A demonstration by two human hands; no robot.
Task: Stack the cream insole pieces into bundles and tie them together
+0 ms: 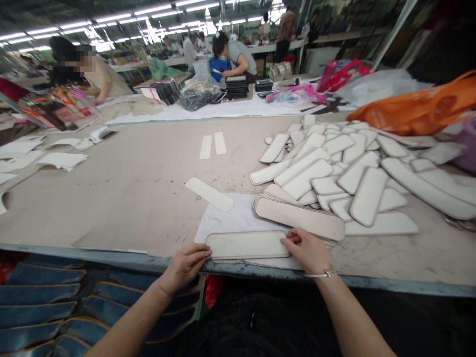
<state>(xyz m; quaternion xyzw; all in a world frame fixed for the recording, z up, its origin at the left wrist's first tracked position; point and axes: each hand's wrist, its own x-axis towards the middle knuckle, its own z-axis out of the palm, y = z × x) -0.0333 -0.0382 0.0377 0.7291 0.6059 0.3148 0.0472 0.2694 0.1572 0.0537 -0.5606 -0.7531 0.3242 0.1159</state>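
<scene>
A long white panel (pixel 247 245) with rounded corners and a dark edge lies near the front edge of the table, over a white cloth (pixel 215 218). My left hand (pixel 190 260) has its fingers closed at the panel's left end. At the opposite end, my right hand (pixel 305 248) pinches the right corner between thumb and fingers. Just behind that hand sits a fanned stack of similar long panels (pixel 301 216), pale underside up. A loose cream strip (pixel 209 193) rests partly on the cloth, beyond the panel.
A large heap of white rounded panels (pixel 334 163) covers the right side. Behind it lies an orange bag (pixel 416 111). Two small cream strips (pixel 213 145) lie mid-table, and white sheets (pixel 61 159) are at left. A person (pixel 238 57) works across the table.
</scene>
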